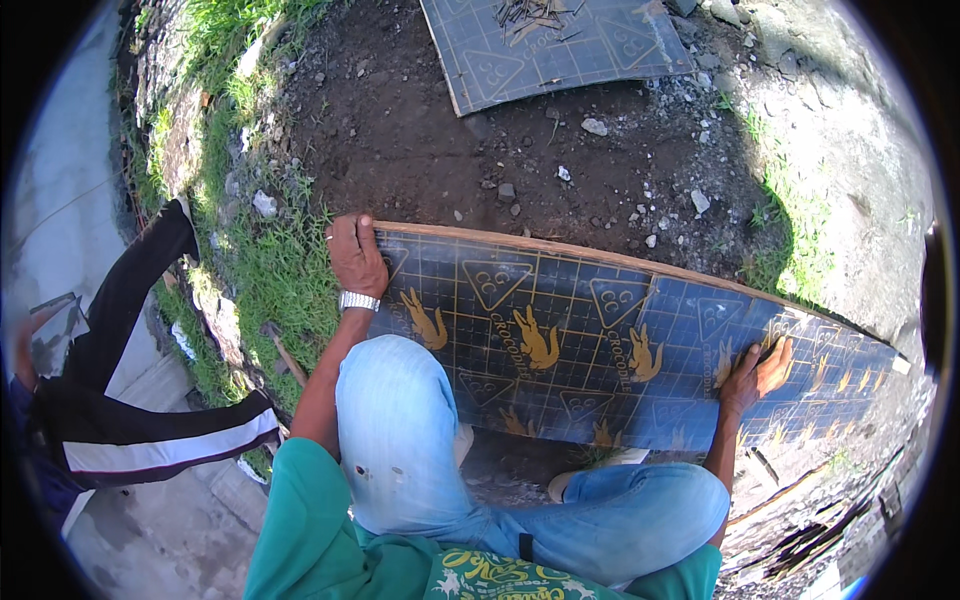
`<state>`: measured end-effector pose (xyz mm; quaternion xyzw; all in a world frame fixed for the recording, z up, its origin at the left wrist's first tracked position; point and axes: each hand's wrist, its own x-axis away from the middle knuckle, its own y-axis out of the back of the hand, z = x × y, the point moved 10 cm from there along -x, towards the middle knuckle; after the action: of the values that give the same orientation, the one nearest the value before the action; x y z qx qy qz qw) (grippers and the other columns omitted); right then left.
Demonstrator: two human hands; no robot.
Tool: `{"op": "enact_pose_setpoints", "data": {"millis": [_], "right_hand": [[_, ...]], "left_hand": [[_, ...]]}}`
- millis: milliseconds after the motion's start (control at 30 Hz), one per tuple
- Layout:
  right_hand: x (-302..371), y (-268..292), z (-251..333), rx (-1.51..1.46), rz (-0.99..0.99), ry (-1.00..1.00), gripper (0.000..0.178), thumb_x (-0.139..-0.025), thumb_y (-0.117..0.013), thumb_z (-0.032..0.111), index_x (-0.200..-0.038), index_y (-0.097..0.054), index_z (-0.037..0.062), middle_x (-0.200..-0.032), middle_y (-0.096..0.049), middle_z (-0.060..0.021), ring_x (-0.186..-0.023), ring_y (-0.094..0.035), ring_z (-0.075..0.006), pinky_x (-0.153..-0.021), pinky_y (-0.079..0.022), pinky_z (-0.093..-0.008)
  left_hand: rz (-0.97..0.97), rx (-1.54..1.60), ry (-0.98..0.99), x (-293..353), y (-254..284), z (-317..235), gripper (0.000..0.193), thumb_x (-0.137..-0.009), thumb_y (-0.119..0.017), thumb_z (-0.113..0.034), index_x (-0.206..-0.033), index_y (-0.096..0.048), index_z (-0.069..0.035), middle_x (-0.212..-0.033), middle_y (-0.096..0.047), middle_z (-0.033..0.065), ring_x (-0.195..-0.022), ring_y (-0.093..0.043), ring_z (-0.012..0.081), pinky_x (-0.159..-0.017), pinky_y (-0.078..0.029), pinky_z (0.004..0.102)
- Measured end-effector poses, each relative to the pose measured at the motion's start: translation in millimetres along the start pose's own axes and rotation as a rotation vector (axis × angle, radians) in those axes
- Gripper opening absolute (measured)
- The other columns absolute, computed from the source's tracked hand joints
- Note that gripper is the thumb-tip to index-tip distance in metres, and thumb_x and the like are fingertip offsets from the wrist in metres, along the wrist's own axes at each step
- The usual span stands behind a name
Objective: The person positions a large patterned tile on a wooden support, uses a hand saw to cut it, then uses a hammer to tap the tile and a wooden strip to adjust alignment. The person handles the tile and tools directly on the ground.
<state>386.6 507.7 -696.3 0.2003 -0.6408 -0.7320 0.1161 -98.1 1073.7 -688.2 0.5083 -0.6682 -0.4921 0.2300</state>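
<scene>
A long dark plywood panel (590,330), printed with yellow grid lines and animal figures, stands tilted on its long edge in front of my knees. Its bare wooden upper edge runs from my left hand out to the far right. My left hand (357,258), with a metal-banded watch at the wrist, is closed over the panel's upper left corner. Farther right, my right hand (757,376) lies against the printed face, below the upper edge. Its fingers rest on the surface, and I see nothing clearly held in them. Part of the panel's lower edge is hidden behind my legs.
Another printed panel (570,65) lies on the dirt ahead, with a pile of thin dark pieces (530,15) on it. Stones (594,127) and grass (280,260) surround the bare soil. At left, another person's dark-trousered leg (165,445) is close by, near a concrete surface (150,530).
</scene>
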Motion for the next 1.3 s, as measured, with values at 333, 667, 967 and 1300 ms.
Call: {"op": "enact_pose_setpoints", "data": {"millis": [333,667,967,1300], "right_hand": [[6,-20,-25,0.026,-0.02,0.088,0.071,-0.113,-0.045,0.051,-0.158,-0.047,-0.0037,-0.168,-0.039,-0.0216,-0.155,-0.035,-0.039,-0.128,-0.024,-0.0531],[-31,33,161,-0.311,-0.067,0.691,0.068,-0.113,-0.049,0.051,-0.161,-0.044,0.0035,-0.156,-0.053,-0.0241,-0.143,-0.05,-0.0457,-0.122,-0.035,-0.0576],[38,57,267,-0.201,0.342,1.028,0.065,-0.113,-0.049,0.053,-0.152,-0.056,0.0017,-0.157,-0.053,-0.0287,-0.139,-0.055,-0.0458,-0.119,-0.041,-0.0568],[-3,-14,240,-0.285,0.021,1.238,0.061,-0.111,-0.052,0.053,-0.144,-0.063,0.0027,-0.149,-0.06,-0.0263,-0.133,-0.06,-0.0449,-0.11,-0.049,-0.055]], "left_hand": [[-0.007,-0.031,-0.03,-1,7,-5,0.022,-0.108,-0.06,-0.023,-0.098,-0.061,-0.003,-0.098,-0.064,0.0185,-0.096,-0.059,0.0422,-0.086,-0.047,0.0534],[0.019,0.274,0.096,23,43,5,0.034,-0.106,-0.059,-0.031,-0.131,-0.058,-0.008,-0.143,-0.055,0.021,-0.134,-0.053,0.0435,-0.115,-0.044,0.0511],[0.14,0.072,0.586,249,124,45,0.079,-0.088,-0.078,-0.035,-0.157,-0.048,-0.01,-0.164,-0.039,0.0254,-0.152,-0.034,0.051,-0.126,-0.027,0.0622],[0.6,0.117,0.677,333,60,65,0.081,-0.083,-0.082,-0.049,-0.147,-0.061,-0.006,-0.166,-0.038,0.0277,-0.148,-0.045,0.0491,-0.12,-0.043,0.0515]]}}
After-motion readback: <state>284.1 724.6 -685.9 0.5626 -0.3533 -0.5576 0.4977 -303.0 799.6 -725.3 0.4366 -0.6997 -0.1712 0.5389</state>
